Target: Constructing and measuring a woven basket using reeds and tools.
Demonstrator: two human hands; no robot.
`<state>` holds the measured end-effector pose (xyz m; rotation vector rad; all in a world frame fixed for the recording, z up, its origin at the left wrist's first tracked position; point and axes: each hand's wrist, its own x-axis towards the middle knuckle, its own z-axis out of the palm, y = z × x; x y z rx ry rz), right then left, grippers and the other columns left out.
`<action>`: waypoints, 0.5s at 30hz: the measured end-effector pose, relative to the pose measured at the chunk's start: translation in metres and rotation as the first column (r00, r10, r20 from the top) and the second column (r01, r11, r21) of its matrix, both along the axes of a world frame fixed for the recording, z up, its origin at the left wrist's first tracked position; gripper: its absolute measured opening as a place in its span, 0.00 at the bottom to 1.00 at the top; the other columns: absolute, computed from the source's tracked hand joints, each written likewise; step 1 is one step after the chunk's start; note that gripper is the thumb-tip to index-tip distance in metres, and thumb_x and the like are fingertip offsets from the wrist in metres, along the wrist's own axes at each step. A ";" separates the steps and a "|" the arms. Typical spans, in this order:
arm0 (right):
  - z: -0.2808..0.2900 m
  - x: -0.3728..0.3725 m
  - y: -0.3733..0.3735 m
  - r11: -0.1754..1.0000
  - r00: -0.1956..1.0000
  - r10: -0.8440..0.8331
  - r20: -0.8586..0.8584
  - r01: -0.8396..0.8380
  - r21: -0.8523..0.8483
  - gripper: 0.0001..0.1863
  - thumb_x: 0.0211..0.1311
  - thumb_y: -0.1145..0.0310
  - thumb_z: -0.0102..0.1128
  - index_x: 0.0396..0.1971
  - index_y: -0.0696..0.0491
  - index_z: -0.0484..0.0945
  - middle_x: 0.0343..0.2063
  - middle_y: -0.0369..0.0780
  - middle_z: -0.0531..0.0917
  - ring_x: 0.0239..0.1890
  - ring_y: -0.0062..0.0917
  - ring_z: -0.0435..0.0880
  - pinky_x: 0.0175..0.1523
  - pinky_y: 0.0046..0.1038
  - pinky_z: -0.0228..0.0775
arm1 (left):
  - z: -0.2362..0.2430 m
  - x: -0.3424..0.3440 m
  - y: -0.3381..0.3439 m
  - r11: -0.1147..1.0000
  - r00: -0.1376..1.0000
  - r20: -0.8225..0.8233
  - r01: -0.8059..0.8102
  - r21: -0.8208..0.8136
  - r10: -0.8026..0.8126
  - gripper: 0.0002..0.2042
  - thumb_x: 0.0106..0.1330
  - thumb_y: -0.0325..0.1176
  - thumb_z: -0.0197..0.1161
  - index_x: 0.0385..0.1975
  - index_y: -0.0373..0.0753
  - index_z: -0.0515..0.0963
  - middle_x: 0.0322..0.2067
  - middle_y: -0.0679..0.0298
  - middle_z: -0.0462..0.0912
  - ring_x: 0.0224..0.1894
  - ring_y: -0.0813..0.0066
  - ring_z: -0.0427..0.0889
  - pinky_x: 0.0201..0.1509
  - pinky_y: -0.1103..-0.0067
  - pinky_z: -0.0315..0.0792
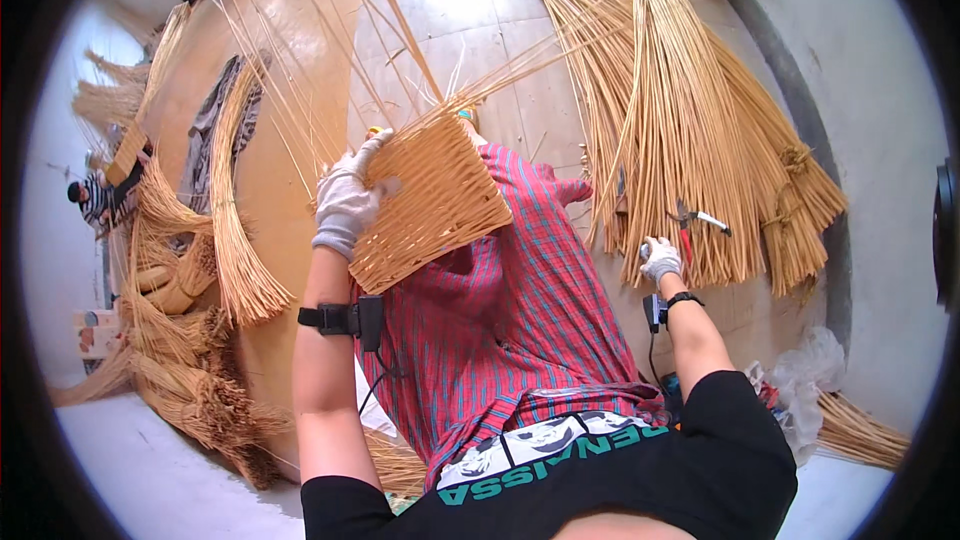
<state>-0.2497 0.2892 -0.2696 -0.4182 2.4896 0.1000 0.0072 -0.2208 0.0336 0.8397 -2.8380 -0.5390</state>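
Observation:
A woven wicker panel [440,195], possibly one side of a basket, rests tilted over my lap. Long loose stakes stick out from its far edge. My left hand [348,198], in a pale work glove, grips the panel's left edge, the thumb side at the upper corner. To the right, my right hand [660,260], also gloved, is low beside the butt ends of a big bundle of wicker rods [690,130]. Its fingers are curled, and what they hold is too small to make out. Just beyond it, pruning shears [686,228] with red and white handles lie on the rods.
A checked red cloth [540,270] covers my lap and legs. More wicker bundles [245,210] lie on the floor at left, with heaps of rods [200,380] nearer. Another person [98,195] sits far left. A plastic bag [805,380] lies at right near the wall.

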 end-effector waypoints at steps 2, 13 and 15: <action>-0.020 0.015 -0.006 0.998 1.000 -0.002 -0.003 0.002 0.059 0.37 0.59 0.65 0.68 0.70 0.33 0.68 0.67 0.41 0.73 0.67 0.43 0.73 0.69 0.44 0.70 | -0.003 -0.001 -0.005 0.998 0.999 0.030 -0.017 0.058 0.015 0.34 0.58 0.28 0.70 0.68 0.53 0.72 0.56 0.51 0.82 0.62 0.52 0.79 0.68 0.65 0.71; -0.067 0.000 0.008 0.920 0.939 -0.323 -0.119 0.283 -0.270 0.13 0.72 0.65 0.49 0.50 0.49 0.78 0.50 0.49 0.80 0.55 0.44 0.81 0.58 0.45 0.73 | -0.016 0.005 -0.009 0.963 0.972 -0.092 0.226 0.145 -0.215 0.34 0.64 0.25 0.62 0.73 0.43 0.66 0.67 0.52 0.74 0.69 0.54 0.72 0.73 0.67 0.64; -0.061 -0.001 0.005 0.957 0.957 -0.249 -0.150 0.219 -0.191 0.12 0.72 0.65 0.49 0.49 0.48 0.79 0.49 0.48 0.81 0.54 0.41 0.81 0.57 0.44 0.74 | -0.015 0.005 -0.003 0.964 0.974 -0.096 0.220 0.148 -0.208 0.34 0.64 0.25 0.62 0.73 0.44 0.65 0.67 0.52 0.73 0.69 0.54 0.72 0.73 0.68 0.64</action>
